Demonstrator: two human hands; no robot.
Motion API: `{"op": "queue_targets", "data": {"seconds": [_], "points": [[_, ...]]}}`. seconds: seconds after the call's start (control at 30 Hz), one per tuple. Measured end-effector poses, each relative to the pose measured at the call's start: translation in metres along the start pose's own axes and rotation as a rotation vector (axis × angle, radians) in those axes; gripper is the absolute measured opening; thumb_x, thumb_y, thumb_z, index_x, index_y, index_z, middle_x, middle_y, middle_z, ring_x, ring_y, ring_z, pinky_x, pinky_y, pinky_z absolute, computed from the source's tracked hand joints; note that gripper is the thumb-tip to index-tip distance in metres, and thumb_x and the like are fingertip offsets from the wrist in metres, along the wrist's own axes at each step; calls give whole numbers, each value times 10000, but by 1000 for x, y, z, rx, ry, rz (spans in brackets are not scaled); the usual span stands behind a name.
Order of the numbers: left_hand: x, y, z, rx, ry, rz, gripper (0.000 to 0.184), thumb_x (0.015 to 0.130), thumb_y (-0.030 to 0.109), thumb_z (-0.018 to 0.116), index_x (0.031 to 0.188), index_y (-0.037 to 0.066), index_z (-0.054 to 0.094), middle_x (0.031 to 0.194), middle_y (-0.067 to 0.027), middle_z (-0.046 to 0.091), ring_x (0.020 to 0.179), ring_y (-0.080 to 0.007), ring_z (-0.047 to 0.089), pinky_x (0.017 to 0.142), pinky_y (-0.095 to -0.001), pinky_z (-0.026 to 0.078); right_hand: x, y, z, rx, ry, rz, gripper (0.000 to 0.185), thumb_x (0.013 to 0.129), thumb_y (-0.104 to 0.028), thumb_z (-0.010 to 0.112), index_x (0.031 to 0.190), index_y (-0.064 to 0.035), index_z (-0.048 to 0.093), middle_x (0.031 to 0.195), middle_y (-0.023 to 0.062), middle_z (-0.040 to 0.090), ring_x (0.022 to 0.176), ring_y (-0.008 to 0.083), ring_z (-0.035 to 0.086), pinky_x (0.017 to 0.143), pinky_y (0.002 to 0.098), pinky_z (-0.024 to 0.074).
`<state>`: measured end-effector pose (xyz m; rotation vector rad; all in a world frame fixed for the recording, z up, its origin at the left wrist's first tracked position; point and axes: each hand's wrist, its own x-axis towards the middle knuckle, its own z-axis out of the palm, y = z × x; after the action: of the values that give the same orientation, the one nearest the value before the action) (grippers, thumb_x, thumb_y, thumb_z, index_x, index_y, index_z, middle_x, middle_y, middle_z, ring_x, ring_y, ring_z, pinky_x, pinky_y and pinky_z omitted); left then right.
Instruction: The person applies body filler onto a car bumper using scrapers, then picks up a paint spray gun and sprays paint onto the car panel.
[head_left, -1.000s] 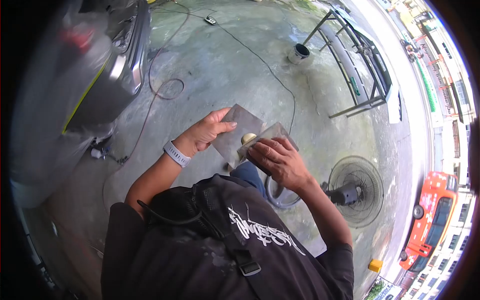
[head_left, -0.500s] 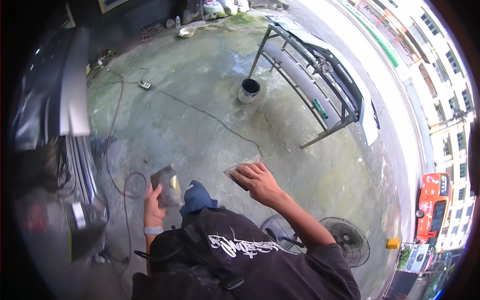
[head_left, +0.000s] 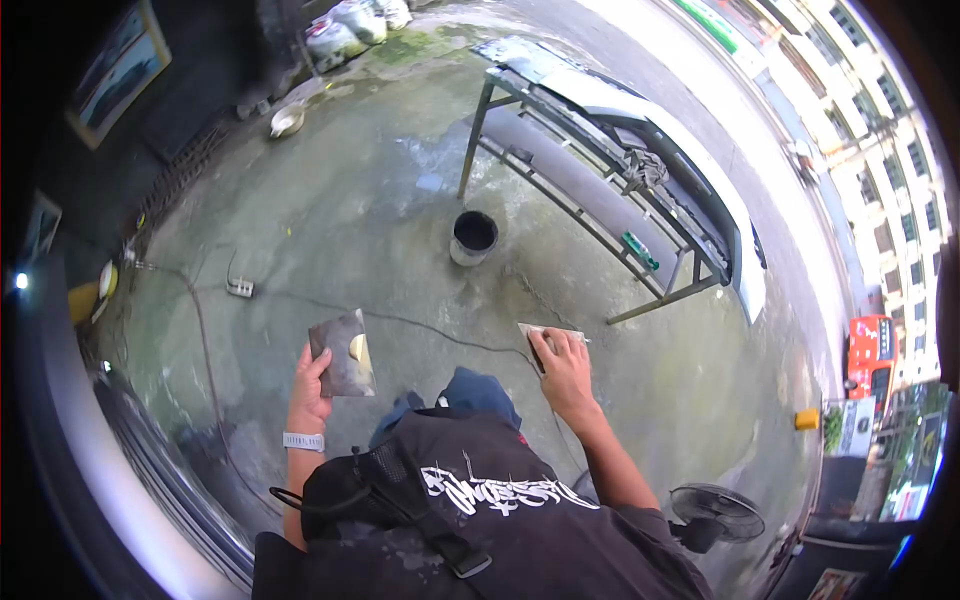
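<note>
My left hand [head_left: 312,393] grips a dark flat plate [head_left: 333,335] by its left edge, thumb on top. A yellowish dab of putty [head_left: 359,347] sits on the plate's right half. In my right hand [head_left: 568,380] is a thin flat spreader [head_left: 529,329], with my fingers bent over it; its pale far edge shows past the fingertips, and part of it is hidden beneath them. The two hands are apart, both held out in front of my body above the concrete floor.
Ahead stand a black-mouthed bucket [head_left: 473,238] and a metal rack [head_left: 590,170] carrying a car bumper [head_left: 725,185]. A green object [head_left: 640,250] lies on the rack's lower shelf. A cable and socket block [head_left: 240,288] cross the floor. A fan [head_left: 718,512] is at right.
My view has turned and moved forward, with the bucket and rack shifting in it. My right hand now sits farther right, its fingers pointing more forward. Both hands keep their holds.
</note>
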<state>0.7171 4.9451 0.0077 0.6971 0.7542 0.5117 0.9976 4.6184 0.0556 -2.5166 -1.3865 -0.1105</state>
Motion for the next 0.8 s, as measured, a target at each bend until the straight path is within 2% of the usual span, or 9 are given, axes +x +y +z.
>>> {"op": "queue_targets", "data": {"seconds": [0.1,0.27,0.4,0.5,0.67,0.73,0.8], "points": [[90,67,45,87,-114,-47,450,949,94,590,1390,76,501,1261,-88,635,1128,-245,646,973,-437,546,67,12,13,-35,47,80,570,776,-6,591,1326,-155,590,1266,105,556,1227,311,506,982,454,406],[229,95,75,116,-231,-43,447,943,91,613,1379,81,515,1198,-68,669,1070,-203,671,931,-389,562,168,49,64,-107,62,141,545,794,-28,603,1323,-157,593,1268,109,554,1215,319,514,962,452,414],[343,107,91,121,-231,-44,442,940,80,614,1374,74,529,1234,-80,656,1086,-208,663,909,-386,570,289,107,98,-143,88,175,495,846,-30,586,1321,-167,597,1259,110,560,1198,323,527,990,455,416],[397,127,114,67,-149,-80,443,940,77,614,1375,78,531,1242,-80,655,1086,-204,662,920,-376,564,371,142,102,-194,71,184,525,819,-9,563,1323,-147,604,1269,124,552,1205,335,518,994,468,410],[501,170,184,156,-258,-238,451,940,75,615,1382,66,524,1260,-81,649,1113,-200,653,955,-360,544,486,181,78,-269,134,190,583,788,17,575,1345,-156,588,1290,135,540,1219,356,505,1005,475,404],[548,175,218,207,-348,-281,450,940,75,615,1380,53,523,1257,-84,649,1114,-196,653,954,-354,543,517,206,78,-320,134,216,571,819,-31,562,1373,-171,544,1327,154,510,1242,385,491,1020,551,388],[607,177,260,251,-443,-327,449,939,76,615,1377,40,521,1255,-86,649,1116,-192,652,954,-348,542,552,227,78,-333,141,249,575,820,-31,563,1379,-165,538,1322,158,510,1234,391,494,1009,572,389]]}}
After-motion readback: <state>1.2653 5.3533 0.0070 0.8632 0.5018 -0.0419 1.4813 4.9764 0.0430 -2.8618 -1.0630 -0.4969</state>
